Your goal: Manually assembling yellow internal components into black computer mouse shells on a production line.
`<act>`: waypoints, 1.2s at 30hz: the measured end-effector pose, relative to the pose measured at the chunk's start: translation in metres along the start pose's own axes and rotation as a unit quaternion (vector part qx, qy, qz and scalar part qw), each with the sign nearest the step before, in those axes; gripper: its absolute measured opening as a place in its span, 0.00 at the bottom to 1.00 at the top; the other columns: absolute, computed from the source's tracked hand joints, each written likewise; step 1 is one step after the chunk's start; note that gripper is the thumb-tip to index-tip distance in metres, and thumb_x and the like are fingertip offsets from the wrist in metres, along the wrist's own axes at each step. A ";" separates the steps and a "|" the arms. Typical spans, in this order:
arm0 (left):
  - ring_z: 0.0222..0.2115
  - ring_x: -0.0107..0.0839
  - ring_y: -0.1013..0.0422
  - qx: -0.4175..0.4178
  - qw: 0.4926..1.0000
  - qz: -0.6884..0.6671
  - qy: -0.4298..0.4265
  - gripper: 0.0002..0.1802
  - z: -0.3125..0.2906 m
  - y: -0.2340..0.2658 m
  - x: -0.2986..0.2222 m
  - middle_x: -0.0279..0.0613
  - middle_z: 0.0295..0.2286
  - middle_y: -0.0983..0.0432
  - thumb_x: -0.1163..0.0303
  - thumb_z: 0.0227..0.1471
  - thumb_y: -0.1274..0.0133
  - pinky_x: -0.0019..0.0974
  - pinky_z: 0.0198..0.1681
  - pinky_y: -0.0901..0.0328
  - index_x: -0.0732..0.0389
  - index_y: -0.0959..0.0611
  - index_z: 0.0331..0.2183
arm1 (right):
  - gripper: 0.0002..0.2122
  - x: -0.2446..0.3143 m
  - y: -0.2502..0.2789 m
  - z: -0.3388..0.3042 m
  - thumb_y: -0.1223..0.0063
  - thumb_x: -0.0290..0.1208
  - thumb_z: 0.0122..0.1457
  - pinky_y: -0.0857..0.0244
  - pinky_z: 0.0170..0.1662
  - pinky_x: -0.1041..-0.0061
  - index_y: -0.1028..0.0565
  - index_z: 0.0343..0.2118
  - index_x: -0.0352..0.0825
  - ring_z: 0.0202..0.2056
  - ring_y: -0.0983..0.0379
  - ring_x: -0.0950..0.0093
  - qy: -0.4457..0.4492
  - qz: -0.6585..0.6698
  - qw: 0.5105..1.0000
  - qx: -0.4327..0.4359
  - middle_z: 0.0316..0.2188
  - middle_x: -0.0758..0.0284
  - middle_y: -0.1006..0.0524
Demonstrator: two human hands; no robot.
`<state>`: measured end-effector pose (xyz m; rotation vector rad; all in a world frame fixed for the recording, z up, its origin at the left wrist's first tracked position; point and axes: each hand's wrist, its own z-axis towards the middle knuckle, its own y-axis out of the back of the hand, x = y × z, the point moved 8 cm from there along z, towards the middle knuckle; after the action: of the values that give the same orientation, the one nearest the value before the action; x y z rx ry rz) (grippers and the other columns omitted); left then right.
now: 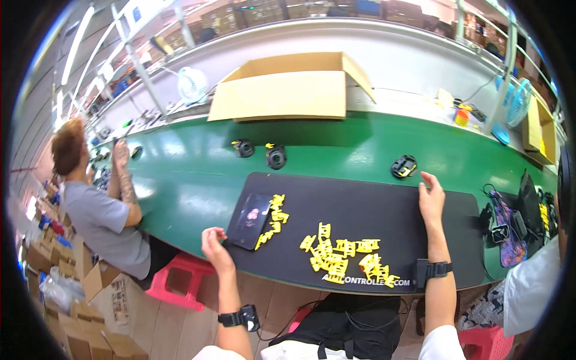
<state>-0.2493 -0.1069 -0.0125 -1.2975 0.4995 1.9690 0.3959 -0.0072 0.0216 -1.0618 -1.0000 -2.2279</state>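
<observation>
My left hand (215, 247) is held by the table's front edge, left of a dark tablet-like slab (252, 217). Its fingers are loosely curled, slightly apart, with nothing visible in them. Over the right part of a black mat (384, 210), my right hand (432, 198) has thumb and fingers apart and holds nothing I can see. Just beyond its fingertips sits a black part with yellow trim (404, 166). Several small yellow plastic pieces (329, 257) lie heaped on the mat between my hands. More yellow pieces (275, 219) line the slab's right edge.
Two round black parts with yellow tabs (276, 156) stand on the green table (186, 180) past the mat. Behind them is an open cardboard box (279, 96). Dark gear and cables (513, 222) crowd the right end. A person (105, 207) works at left; another's sleeve (531, 294) shows at right.
</observation>
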 end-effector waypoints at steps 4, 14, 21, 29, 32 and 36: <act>0.49 0.45 0.32 -0.003 0.944 0.296 -0.147 0.12 -0.032 0.020 -0.048 0.49 0.45 0.29 0.77 0.56 0.50 0.46 0.55 0.36 0.68 0.22 0.43 | 0.10 0.013 0.017 -0.006 0.47 0.22 0.63 0.28 0.40 0.71 0.18 0.45 0.33 0.31 0.22 0.72 0.071 -0.049 0.996 -0.026 0.37 0.61 0.16; 0.56 0.51 0.33 -0.026 0.911 0.392 -0.128 0.21 -0.061 0.098 -0.033 0.52 0.51 0.26 0.76 0.54 0.45 0.50 0.63 0.39 0.66 0.24 0.51 | 0.06 0.007 -0.002 -0.003 0.49 0.22 0.68 0.29 0.47 0.75 0.20 0.41 0.30 0.39 0.20 0.76 0.075 -0.021 0.995 0.069 0.35 0.65 0.16; 0.53 0.50 0.29 0.002 0.913 0.390 -0.121 0.18 -0.044 0.074 -0.037 0.52 0.48 0.24 0.76 0.55 0.43 0.49 0.59 0.35 0.66 0.22 0.48 | 0.07 -0.020 -0.006 0.003 0.49 0.23 0.68 0.31 0.47 0.78 0.20 0.41 0.30 0.39 0.23 0.80 0.026 0.036 0.996 0.082 0.36 0.70 0.18; 0.43 0.45 0.30 0.077 0.854 0.497 -0.135 0.26 -0.007 0.052 -0.039 0.46 0.37 0.23 0.68 0.55 0.38 0.50 0.48 0.34 0.59 0.21 0.55 | 0.06 -0.016 -0.012 -0.002 0.48 0.22 0.67 0.31 0.47 0.78 0.19 0.40 0.30 0.39 0.22 0.80 0.033 0.027 0.994 0.104 0.34 0.69 0.18; 0.43 0.47 0.27 0.110 0.843 0.514 -0.118 0.13 0.015 0.044 -0.024 0.45 0.38 0.22 0.65 0.55 0.36 0.49 0.46 0.32 0.57 0.13 0.43 | 0.06 -0.009 -0.007 -0.001 0.48 0.22 0.67 0.31 0.48 0.78 0.19 0.39 0.30 0.39 0.22 0.80 0.050 0.023 0.993 0.106 0.34 0.69 0.18; 0.38 0.45 0.25 0.067 0.862 0.484 -0.136 0.07 0.020 0.035 -0.050 0.42 0.31 0.21 0.66 0.55 0.37 0.50 0.42 0.33 0.60 0.14 0.33 | 0.06 -0.001 -0.014 -0.006 0.48 0.22 0.67 0.30 0.47 0.78 0.19 0.39 0.30 0.38 0.22 0.80 0.050 0.037 0.991 0.121 0.33 0.69 0.18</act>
<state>-0.2760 -0.1348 0.0390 -0.6666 1.2975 2.7856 0.3848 -0.0031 0.0128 -0.8585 -1.1352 -2.0184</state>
